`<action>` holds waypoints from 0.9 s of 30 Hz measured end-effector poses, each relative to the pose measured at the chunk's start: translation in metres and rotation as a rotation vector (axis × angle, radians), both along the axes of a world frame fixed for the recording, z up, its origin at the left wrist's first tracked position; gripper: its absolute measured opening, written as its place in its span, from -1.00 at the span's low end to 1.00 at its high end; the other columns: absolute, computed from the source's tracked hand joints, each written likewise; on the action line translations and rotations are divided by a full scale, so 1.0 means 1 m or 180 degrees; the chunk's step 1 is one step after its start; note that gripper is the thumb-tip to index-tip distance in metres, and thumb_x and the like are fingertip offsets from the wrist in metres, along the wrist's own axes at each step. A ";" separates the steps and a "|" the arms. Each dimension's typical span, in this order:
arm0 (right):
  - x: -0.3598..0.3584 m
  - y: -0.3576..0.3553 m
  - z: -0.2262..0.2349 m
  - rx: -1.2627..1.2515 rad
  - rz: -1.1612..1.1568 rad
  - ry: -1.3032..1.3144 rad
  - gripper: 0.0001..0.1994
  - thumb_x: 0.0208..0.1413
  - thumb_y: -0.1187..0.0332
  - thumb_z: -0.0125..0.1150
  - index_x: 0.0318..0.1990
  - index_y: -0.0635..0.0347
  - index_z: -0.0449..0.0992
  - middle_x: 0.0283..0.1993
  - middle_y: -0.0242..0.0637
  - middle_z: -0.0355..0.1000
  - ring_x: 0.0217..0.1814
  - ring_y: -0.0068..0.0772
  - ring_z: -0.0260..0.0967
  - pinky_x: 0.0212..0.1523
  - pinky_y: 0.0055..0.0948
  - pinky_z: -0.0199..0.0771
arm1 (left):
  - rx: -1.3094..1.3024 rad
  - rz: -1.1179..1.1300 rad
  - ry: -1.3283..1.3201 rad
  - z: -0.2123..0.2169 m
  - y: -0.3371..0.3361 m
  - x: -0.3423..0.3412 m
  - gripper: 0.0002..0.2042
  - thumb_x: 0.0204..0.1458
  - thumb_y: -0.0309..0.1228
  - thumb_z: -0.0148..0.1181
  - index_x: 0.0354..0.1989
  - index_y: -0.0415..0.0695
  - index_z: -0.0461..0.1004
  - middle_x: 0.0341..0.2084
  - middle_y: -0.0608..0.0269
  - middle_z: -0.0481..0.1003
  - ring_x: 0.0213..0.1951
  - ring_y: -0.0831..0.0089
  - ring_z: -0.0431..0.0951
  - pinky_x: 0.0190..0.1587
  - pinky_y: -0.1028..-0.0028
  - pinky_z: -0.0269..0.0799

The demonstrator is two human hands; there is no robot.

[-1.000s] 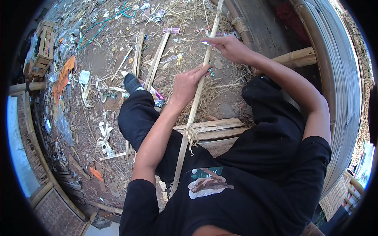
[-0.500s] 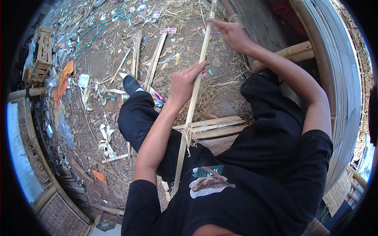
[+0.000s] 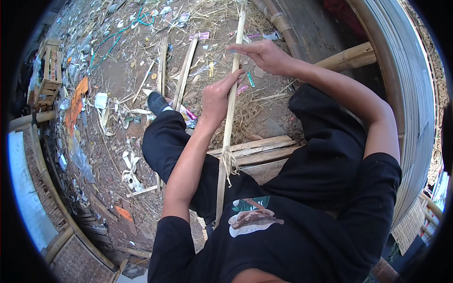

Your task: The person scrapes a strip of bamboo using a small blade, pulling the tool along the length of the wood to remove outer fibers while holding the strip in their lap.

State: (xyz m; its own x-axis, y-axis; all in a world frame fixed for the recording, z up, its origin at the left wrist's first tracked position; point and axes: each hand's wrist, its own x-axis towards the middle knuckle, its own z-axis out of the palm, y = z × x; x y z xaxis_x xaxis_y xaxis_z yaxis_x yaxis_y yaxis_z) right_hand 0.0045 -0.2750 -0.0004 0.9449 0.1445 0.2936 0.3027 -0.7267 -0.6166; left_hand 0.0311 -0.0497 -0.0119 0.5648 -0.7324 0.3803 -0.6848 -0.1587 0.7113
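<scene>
— Where's the strip (image 3: 230,108)?
— Running from the lap toward twelve o'clock, over the planks (image 3: 257,150).
— And the hands?
— Left hand (image 3: 218,96) has its grip closed round the middle. Right hand (image 3: 264,54), at one o'clock, pinches it higher up, fingers loosely curled.

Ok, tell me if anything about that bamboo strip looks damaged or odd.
The bamboo strip is frayed: loose fibres hang off it where it crosses the wooden planks. Both hands grip it higher up, left hand and right hand.
</scene>
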 end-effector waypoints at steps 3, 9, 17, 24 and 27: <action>0.018 -0.015 0.014 0.0060 -0.1031 0.0204 -0.57 0.18 0.51 -0.01 0.18 -0.15 0.43 -0.31 0.07 0.50 -0.41 -0.21 0.53 -0.32 -0.24 0.51 | -0.0068 0.0017 -0.0074 0.001 0.002 0.001 -0.63 -0.08 -0.54 0.21 -0.02 -0.05 0.52 -0.21 0.13 0.59 -0.29 0.21 0.64 -0.35 0.35 0.54; -0.003 0.010 -0.005 0.0137 0.0161 0.0027 -0.56 0.13 0.53 0.00 0.15 -0.12 0.46 -0.39 0.07 0.48 -0.54 -0.26 0.45 -0.39 -0.28 0.46 | 0.0230 -0.0061 -0.0232 -0.007 0.001 0.001 -0.64 -0.05 -0.53 0.17 -0.01 -0.01 0.51 -0.20 0.13 0.58 -0.30 0.17 0.63 -0.36 0.33 0.53; -0.005 0.010 -0.002 -0.0056 -0.0520 0.0417 -0.56 0.14 0.53 -0.04 0.15 -0.12 0.46 -0.57 0.07 0.38 -0.65 -0.21 0.31 -0.42 -0.26 0.41 | 0.0232 -0.0021 -0.0234 -0.004 0.003 -0.001 -0.64 -0.02 -0.50 0.15 0.01 0.01 0.49 -0.17 0.20 0.57 -0.29 0.17 0.62 -0.36 0.32 0.53; 0.006 -0.001 0.014 -0.0243 -0.0751 0.0766 -0.58 0.14 0.53 -0.08 0.12 -0.08 0.48 -0.56 0.06 0.41 -0.57 -0.09 0.43 -0.36 -0.21 0.47 | 0.0093 0.0046 -0.0211 -0.002 0.004 0.000 -0.68 0.00 -0.47 0.14 -0.02 0.02 0.51 -0.23 0.22 0.59 -0.38 0.16 0.61 -0.40 0.29 0.51; -0.015 0.030 -0.004 -0.0094 0.0096 0.0377 -0.58 0.12 0.52 -0.06 0.11 -0.07 0.49 -0.49 0.09 0.45 -0.52 -0.05 0.45 -0.35 -0.17 0.47 | 0.0537 0.0048 -0.0327 -0.007 0.004 0.002 -0.68 0.00 -0.46 0.14 -0.02 0.03 0.51 -0.29 0.22 0.59 -0.42 0.17 0.60 -0.42 0.28 0.49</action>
